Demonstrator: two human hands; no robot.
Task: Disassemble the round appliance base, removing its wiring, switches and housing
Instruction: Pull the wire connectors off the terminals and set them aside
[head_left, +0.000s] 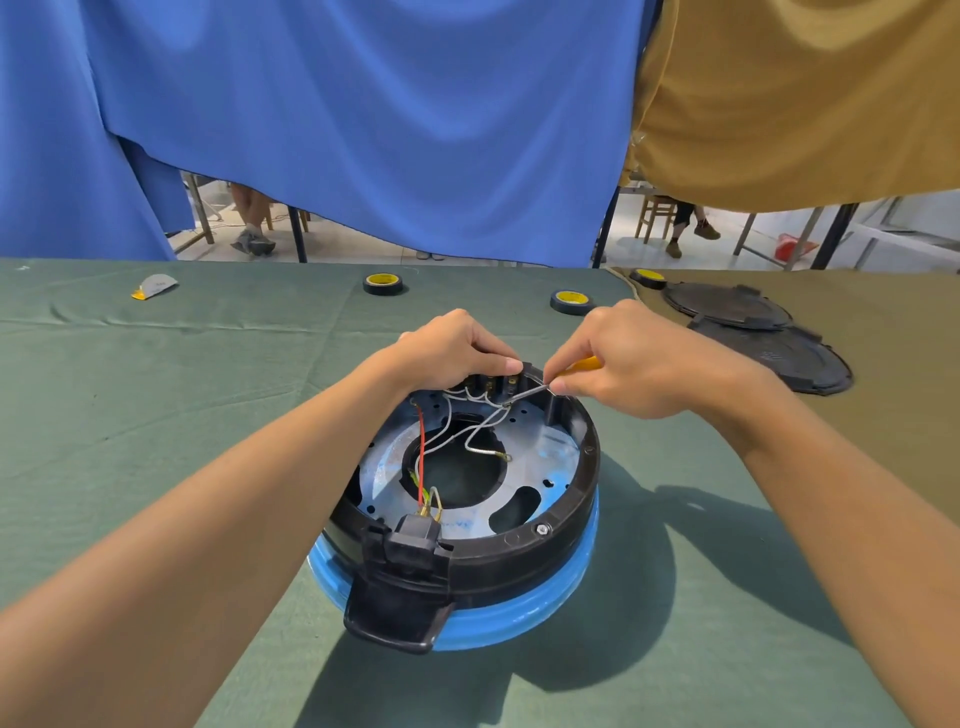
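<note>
The round appliance base (561, 545) lies upside down on the green cloth, with a black housing ring over a blue rim. Inside, a grey metal plate (545, 462) carries white wires (475, 428) and a red wire (421, 452). A black socket block (413, 540) sits at the near edge. My left hand (452, 345) grips the switch block (493, 382) at the far rim. My right hand (639, 358) holds a yellow-handled screwdriver (579, 365), its metal tip down among the switch terminals.
Three rolls of black tape with yellow cores (383, 283) (571, 301) (648, 277) lie at the back. Two black round covers (727, 304) (779, 356) rest on the brown cloth at right. A small grey and orange scrap (154, 286) lies far left. Blue and tan curtains hang behind.
</note>
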